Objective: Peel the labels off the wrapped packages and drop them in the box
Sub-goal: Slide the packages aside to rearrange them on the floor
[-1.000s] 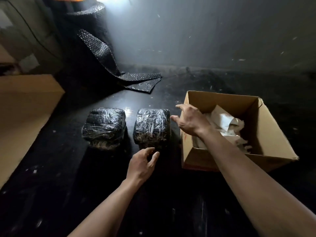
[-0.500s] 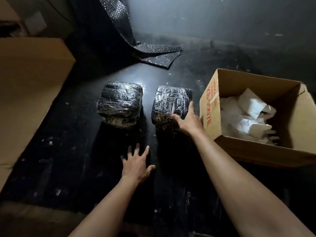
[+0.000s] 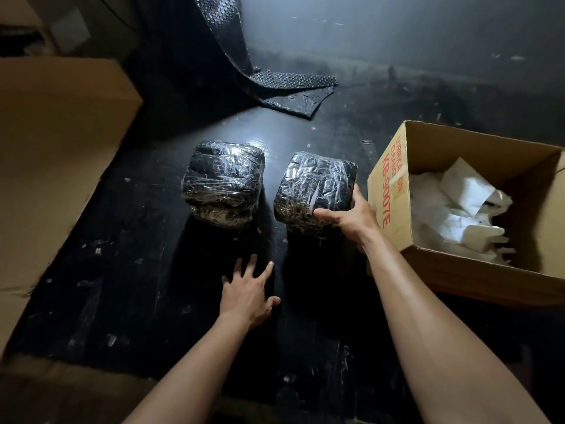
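Note:
Two black packages wrapped in clear film stand side by side on the dark floor. The left package (image 3: 223,183) is untouched. My right hand (image 3: 351,220) grips the near right corner of the right package (image 3: 315,188), thumb on its front and fingers along its right side. No label shows on either package. My left hand (image 3: 247,293) rests flat on the floor in front of them, fingers spread, holding nothing. An open cardboard box (image 3: 388,191) with red print stands right of the packages and holds crumpled white labels (image 3: 458,209).
A large cardboard sheet (image 3: 55,166) lies along the left. A black bubble-wrap strip (image 3: 275,84) hangs down onto the floor behind the packages. A dark wall closes off the back. Small white scraps dot the floor.
My right hand left the box rim and took hold of the right package's corner. My left hand dropped flat onto the floor. The camera tilted down and closer.

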